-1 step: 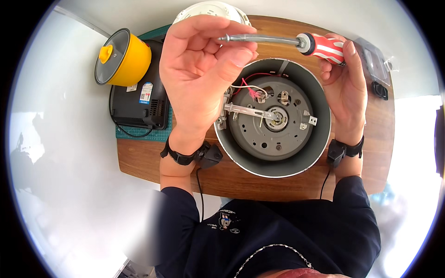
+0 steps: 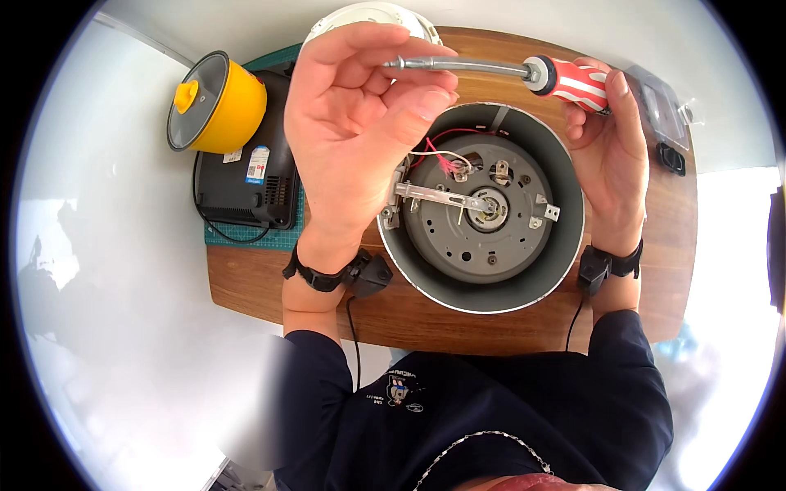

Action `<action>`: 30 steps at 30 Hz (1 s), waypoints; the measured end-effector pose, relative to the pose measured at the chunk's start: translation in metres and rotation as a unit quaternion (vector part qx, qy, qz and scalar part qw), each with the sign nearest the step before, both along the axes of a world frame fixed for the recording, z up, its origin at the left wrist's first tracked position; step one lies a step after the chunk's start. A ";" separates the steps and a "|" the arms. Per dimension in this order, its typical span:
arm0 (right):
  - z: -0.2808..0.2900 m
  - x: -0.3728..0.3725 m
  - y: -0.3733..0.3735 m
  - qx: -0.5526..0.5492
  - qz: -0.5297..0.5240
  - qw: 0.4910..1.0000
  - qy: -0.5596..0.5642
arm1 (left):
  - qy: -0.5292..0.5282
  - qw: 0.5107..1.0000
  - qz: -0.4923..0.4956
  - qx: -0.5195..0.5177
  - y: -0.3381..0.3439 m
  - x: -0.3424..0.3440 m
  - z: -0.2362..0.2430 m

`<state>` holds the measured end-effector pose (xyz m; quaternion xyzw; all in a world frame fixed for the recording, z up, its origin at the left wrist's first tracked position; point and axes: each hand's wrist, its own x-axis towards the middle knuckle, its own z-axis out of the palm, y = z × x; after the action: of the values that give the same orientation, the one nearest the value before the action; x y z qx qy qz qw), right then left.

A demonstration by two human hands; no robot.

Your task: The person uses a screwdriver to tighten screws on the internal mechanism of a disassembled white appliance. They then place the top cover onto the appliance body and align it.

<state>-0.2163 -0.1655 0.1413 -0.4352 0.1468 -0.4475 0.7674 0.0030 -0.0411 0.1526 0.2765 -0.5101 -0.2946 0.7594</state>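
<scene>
My right hand (image 2: 610, 155) grips the red-and-white striped handle of a screwdriver (image 2: 573, 82), held level above the table. My left hand (image 2: 360, 139) pinches the tip end of its metal shaft (image 2: 458, 65) between thumb and fingers. Below both hands stands a round grey metal appliance housing (image 2: 491, 304), open towards me. Inside it I see a grey disc, a metal bracket (image 2: 434, 196), and red and white wires (image 2: 442, 159). Both wrists wear black bands with small black units.
The housing rests on a wooden table (image 2: 254, 286). At the left, a yellow pot with a glass lid (image 2: 217, 102) sits by a black appliance (image 2: 246, 184) on a green mat (image 2: 246, 233). A white round part (image 2: 368, 12) lies behind. A small black piece (image 2: 671, 159) is at the right.
</scene>
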 end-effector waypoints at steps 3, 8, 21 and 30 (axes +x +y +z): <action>-0.004 -0.002 -0.005 -0.002 -0.005 1.000 -0.008 | -0.080 0.991 0.014 0.103 0.003 -0.002 0.004; 0.004 -0.005 -0.007 0.010 -0.014 0.999 -0.036 | -0.408 0.887 0.099 0.190 0.002 0.003 0.014; 0.015 -0.019 -0.005 -0.028 0.000 0.995 -0.097 | -0.837 0.520 0.061 0.160 -0.036 -0.010 0.023; 0.020 -0.027 -0.002 -0.028 0.008 0.994 -0.109 | -0.856 0.475 0.051 0.196 -0.051 -0.015 0.019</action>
<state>-0.2437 -0.1672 0.1615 -0.4063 0.0457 -0.4899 0.7699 -0.0116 -0.0920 0.1713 0.5583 -0.8208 0.0357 -0.1154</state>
